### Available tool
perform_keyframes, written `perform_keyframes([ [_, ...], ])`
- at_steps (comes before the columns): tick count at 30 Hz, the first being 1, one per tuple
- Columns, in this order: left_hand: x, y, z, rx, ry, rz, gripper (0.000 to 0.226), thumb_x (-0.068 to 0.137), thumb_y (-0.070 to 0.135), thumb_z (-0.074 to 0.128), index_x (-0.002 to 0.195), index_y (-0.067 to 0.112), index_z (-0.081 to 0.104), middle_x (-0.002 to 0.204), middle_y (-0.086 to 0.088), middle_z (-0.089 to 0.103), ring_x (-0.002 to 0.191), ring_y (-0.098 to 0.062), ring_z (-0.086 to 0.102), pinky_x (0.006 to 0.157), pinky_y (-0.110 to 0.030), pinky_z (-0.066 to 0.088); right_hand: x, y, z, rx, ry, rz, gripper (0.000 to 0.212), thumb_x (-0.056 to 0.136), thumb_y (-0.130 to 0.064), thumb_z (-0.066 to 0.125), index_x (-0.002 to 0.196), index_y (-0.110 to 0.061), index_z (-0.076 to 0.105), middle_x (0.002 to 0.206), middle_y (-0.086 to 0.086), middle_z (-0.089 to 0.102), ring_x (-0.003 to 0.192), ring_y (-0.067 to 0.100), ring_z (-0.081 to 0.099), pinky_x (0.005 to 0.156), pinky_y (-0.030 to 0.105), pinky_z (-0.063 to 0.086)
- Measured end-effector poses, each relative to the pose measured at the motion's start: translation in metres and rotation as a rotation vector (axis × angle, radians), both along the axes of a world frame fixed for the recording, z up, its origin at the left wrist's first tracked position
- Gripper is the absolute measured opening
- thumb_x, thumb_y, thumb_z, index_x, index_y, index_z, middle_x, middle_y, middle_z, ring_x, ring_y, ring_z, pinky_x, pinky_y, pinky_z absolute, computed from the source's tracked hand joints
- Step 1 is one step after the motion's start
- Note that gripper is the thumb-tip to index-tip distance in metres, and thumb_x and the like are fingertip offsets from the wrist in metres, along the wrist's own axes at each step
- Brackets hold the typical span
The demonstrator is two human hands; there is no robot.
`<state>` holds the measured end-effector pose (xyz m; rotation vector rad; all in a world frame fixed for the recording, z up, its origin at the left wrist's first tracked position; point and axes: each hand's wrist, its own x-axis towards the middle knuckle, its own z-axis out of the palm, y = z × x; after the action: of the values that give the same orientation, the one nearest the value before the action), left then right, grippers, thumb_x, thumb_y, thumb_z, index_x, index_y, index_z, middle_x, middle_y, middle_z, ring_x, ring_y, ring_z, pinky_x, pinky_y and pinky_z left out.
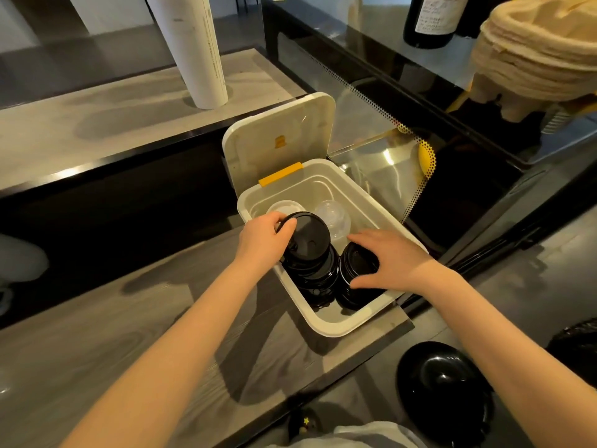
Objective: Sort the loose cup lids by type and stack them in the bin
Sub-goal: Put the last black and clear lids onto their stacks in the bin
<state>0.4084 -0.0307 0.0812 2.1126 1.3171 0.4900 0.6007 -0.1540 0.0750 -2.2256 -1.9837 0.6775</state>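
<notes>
Head view is showing sorting seemingly nearing done: left hand is gripping a black lid atop the near-left stack in the bin, right hand is resting spread-fingered on the near-right stack, clear lids sitting beyond.

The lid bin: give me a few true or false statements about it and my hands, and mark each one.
1. The bin has its cover open. True.
2. The left hand grips a clear lid. False: it grips a black lid atop the left black stack.
3. Clear lids lie at the bin's far end. True.
4. The right hand hangs outside the bin. False: it lies over the right black stack inside.
</notes>
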Motion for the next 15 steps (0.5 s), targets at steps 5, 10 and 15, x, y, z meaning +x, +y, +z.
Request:
perform_keyframes([
  [5,-0.002,0.0,-0.003,-0.007,0.003,0.005,0.031,0.096,0.032,0.047,0.114,0.015,0.065,0.075,0.003,0.054,0.088,-0.023,0.058,0.071,-0.029,0.04,-0.005,0.005,-0.005,-0.053,-0.194,0.037,0.086,0.08,-0.049,0.059,0.15,-0.024,0.017,0.153,-0.004,0.025,0.134,0.022,0.029,0.108,0.035,0.033],
  [10,0.003,0.003,0.002,0.013,0.024,-0.009,0.031,0.098,0.032,0.043,0.103,0.013,0.067,0.085,-0.008,0.067,0.084,-0.024,0.059,0.074,-0.035,0.046,-0.006,0.01,0.001,-0.11,-0.215,0.06,0.084,0.08,-0.044,0.059,0.15,-0.023,0.017,0.149,-0.002,0.03,0.132,0.023,0.029,0.105,0.036,0.034],
  [15,0.009,0.007,-0.004,-0.021,0.139,-0.072,0.035,0.098,0.035,0.04,0.086,0.013,0.064,0.065,-0.003,0.059,0.076,-0.026,0.057,0.071,-0.035,0.044,-0.013,0.007,-0.005,-0.085,-0.26,0.034,0.084,0.079,-0.044,0.06,0.149,-0.026,0.018,0.148,-0.002,0.029,0.132,0.025,0.027,0.105,0.039,0.035],
])
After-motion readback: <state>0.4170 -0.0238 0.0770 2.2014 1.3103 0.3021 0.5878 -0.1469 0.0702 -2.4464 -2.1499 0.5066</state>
